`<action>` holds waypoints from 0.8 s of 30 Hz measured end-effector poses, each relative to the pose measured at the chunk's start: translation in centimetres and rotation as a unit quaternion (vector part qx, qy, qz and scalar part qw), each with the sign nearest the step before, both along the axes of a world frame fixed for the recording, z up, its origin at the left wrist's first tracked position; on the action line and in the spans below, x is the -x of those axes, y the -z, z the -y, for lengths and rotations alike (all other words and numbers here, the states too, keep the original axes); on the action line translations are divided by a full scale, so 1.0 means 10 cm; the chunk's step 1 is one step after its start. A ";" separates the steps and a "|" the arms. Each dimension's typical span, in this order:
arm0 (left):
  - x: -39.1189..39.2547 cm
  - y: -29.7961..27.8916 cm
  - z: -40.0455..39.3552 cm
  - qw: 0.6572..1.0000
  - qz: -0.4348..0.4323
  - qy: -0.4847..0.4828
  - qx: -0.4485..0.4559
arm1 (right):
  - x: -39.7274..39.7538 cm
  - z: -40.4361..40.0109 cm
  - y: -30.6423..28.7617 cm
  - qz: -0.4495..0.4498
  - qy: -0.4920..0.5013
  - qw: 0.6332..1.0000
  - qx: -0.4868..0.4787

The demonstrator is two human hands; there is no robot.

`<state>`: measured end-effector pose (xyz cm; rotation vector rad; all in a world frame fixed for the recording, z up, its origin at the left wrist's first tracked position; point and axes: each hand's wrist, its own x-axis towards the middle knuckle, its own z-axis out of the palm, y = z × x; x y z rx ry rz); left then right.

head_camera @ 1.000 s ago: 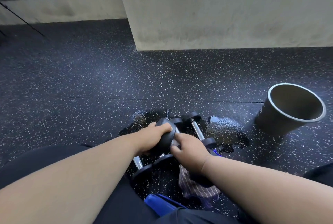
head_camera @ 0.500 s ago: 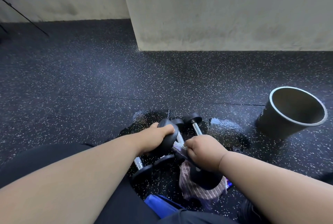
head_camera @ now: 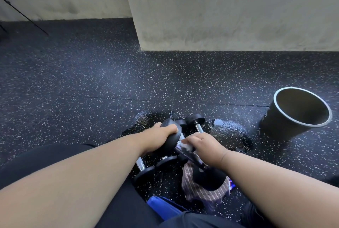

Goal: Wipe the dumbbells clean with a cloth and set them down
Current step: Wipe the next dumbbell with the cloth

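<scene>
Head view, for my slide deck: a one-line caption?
Left hand steadies a dumbbell by its end; right hand wipes its handle with a cloth.

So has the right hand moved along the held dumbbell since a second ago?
Yes. The right hand slid up the dumbbell handle toward the left hand, away from the striped cloth.

**Colours and patterns**

Floor: black rubber, white speckle, glossy wet patch near the weights. Dumbbells: black heads, chrome handles. Cloth: brownish with thin pale stripes. Bucket, right: black, pale rim. Wall: beige. Near edge: blue item.
</scene>
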<state>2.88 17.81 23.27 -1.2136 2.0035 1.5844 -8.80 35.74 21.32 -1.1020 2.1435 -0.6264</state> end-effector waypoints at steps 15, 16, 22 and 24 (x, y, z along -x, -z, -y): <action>-0.01 -0.01 0.03 1.000 0.013 0.003 0.001 | 0.10 -0.04 -0.01 -0.076 -0.013 0.995 -0.067; -0.01 -0.01 0.04 1.000 0.013 0.004 0.004 | 0.13 -0.05 -0.02 -0.088 -0.028 0.992 -0.087; 0.00 0.01 0.04 1.000 0.014 0.010 0.008 | 0.21 -0.09 -0.03 -0.144 -0.087 0.968 -0.188; 0.01 0.01 0.04 1.000 0.015 0.013 0.013 | 0.19 -0.10 -0.03 -0.178 -0.099 0.959 -0.198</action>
